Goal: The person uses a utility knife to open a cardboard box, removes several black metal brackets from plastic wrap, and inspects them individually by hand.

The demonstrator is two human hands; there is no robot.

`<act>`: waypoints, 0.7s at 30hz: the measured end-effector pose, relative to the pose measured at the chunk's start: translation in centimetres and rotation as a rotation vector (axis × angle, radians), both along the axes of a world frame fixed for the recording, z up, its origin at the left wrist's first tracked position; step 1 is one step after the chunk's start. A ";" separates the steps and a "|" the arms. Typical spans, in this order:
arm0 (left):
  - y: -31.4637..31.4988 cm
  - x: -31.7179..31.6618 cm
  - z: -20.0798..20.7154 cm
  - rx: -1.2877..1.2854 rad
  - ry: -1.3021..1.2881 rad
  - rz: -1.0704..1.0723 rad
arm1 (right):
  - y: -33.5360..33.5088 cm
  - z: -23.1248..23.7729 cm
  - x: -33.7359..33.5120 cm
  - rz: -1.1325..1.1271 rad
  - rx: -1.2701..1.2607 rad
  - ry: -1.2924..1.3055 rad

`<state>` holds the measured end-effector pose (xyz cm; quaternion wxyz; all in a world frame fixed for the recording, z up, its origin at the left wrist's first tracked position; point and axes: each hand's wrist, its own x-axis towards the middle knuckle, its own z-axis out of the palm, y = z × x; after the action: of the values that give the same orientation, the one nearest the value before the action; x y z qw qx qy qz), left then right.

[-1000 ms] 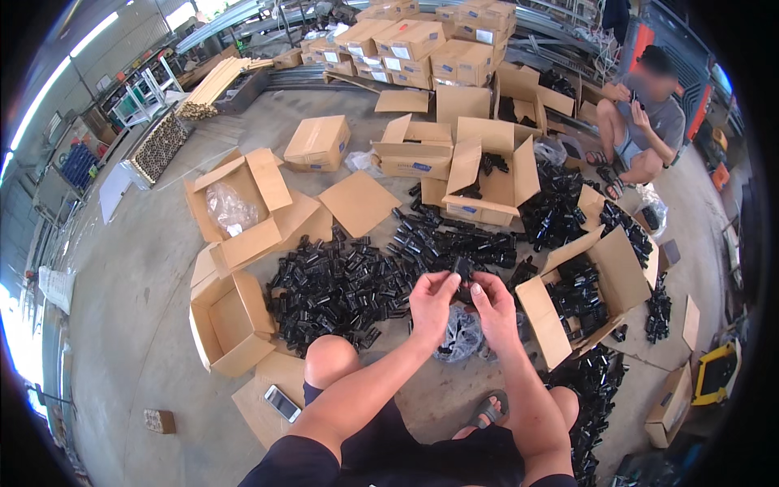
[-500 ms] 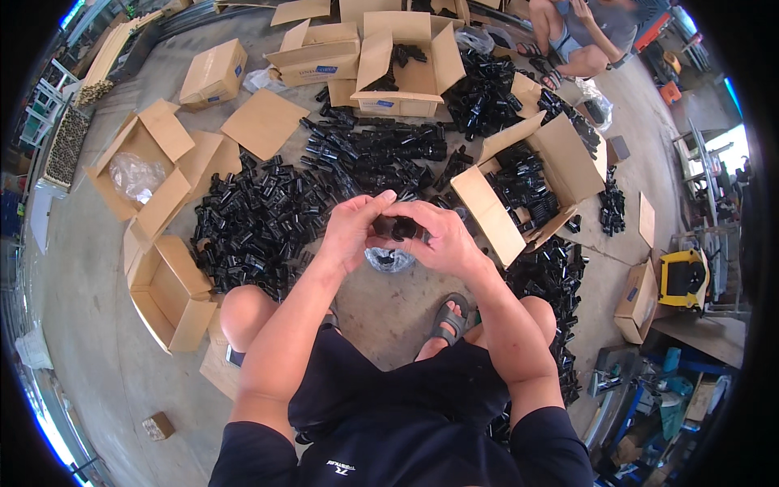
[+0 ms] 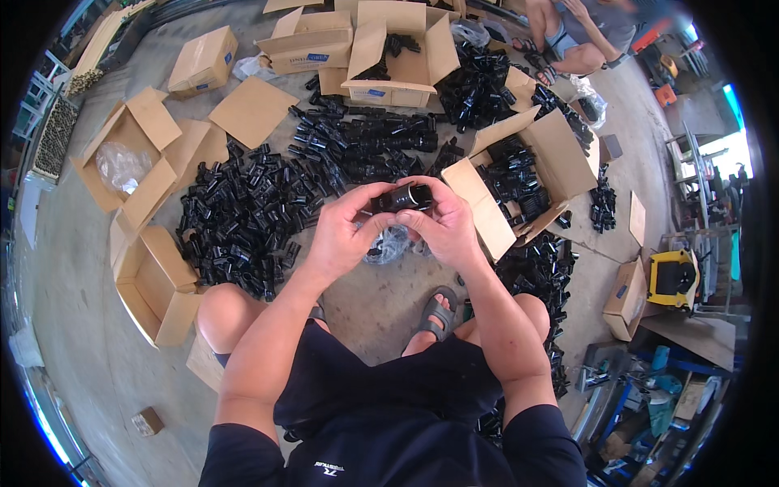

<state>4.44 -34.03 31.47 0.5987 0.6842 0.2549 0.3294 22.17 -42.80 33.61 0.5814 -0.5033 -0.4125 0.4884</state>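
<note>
Both my hands meet in the middle over the floor, closed around a short glossy black tubular part (image 3: 406,197). My left hand (image 3: 342,231) grips its left end with the thumb below. On the other end, my right hand (image 3: 444,221) has its fingers over the top and its thumb underneath. The part lies roughly sideways; fingers hide some of it. Just below the hands, a clear plastic bag (image 3: 389,246) rests on the floor. A large heap of similar black parts (image 3: 243,215) spreads to the left of my hands, with more parts (image 3: 381,138) piled beyond them.
An open carton (image 3: 560,154) of black parts stands at right. Another open carton (image 3: 389,88) is at the far side; one (image 3: 162,284) lies at left. More black parts (image 3: 535,276) line my right knee. A person (image 3: 580,40) sits at far right, near a yellow-framed object (image 3: 673,278).
The black part has turned from showing its round open end to lying sideways, and my hands have shifted grip around it. The whole view has moved slightly.
</note>
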 end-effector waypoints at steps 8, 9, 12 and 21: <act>0.8 -0.9 1.2 0.279 0.255 -0.091 | -0.1 -0.2 0.7 0.027 0.024 -0.319; 0.8 -1.0 1.4 0.251 0.240 -0.097 | -0.2 -0.3 0.6 0.041 0.008 -0.266; 0.1 -0.5 1.1 0.123 0.118 -0.039 | 0.0 -1.7 0.7 0.027 -0.002 -0.040; 1.1 -1.2 0.4 -0.135 0.035 0.012 | 1.3 -3.2 1.2 0.066 0.049 0.159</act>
<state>3.26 -32.90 31.83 0.6371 0.6463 0.2911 0.3028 23.37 -41.46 30.43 0.6083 -0.4346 -0.3931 0.5353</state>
